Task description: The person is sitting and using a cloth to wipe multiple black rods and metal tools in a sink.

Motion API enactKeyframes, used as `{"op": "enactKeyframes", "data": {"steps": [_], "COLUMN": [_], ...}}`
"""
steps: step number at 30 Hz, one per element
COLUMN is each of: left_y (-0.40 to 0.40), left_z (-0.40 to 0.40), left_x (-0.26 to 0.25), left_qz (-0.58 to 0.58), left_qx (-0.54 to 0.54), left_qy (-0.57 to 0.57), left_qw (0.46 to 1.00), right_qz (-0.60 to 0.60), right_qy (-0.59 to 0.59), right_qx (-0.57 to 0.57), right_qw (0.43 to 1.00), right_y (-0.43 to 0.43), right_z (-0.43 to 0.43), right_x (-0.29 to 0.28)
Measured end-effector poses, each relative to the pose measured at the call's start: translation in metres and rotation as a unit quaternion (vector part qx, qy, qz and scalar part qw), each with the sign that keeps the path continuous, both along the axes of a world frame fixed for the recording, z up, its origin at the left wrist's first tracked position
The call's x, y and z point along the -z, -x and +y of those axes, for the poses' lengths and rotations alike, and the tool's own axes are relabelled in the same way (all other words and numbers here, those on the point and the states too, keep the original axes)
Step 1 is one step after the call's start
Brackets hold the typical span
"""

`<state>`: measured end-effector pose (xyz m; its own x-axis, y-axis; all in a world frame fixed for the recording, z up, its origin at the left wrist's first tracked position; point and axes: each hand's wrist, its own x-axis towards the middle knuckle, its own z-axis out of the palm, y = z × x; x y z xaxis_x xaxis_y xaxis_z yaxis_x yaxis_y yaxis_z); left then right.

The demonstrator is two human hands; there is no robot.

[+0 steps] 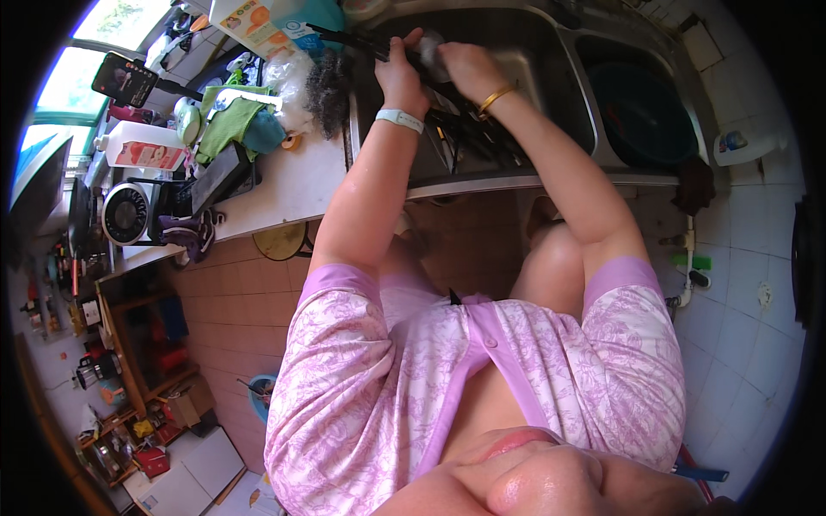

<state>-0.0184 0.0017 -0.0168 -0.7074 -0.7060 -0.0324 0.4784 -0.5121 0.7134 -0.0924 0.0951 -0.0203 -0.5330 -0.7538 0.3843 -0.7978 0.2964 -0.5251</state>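
Observation:
Over the left basin of the steel sink (548, 97), my left hand (401, 76) grips a bundle of long thin black sticks (352, 40), which look like chopsticks. Their ends stick out past the hand towards the counter. My right hand (474, 72) is closed on a pale grey wad (433, 57), pressed close to the bundle; whether it is a scrubber or a cloth I cannot tell. Below both hands, more dark sticks and thin utensils (487, 138) lie in the basin, partly hidden by my forearms.
A dark green tub (645, 116) fills the right basin. On the counter to the left are a dark mesh scourer (328, 87), clear plastic bags (287, 74), a green cloth (226, 122), plastic jugs (248, 26) and a phone on a holder (126, 79). The sink's front rim (464, 187) runs under my forearms.

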Motion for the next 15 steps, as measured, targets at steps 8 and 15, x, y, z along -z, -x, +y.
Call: {"op": "enactKeyframes", "data": {"steps": [8,15], "left_y": [0.003,-0.006], "left_z": [0.019,0.035], "left_x": [-0.014,-0.027], "left_qz": [-0.019,-0.034], "left_qx": [-0.041,0.171], "left_qy": [0.08,-0.055], "left_qw": [0.996,0.983], "right_qz": [-0.193,-0.09], "right_qy": [0.213,0.117], "right_qx": [0.099,0.094], "right_qw": [0.953,0.985], "right_y": [0.019,0.001], "right_z": [0.021,-0.039], "right_x": [-0.038,0.004]}}
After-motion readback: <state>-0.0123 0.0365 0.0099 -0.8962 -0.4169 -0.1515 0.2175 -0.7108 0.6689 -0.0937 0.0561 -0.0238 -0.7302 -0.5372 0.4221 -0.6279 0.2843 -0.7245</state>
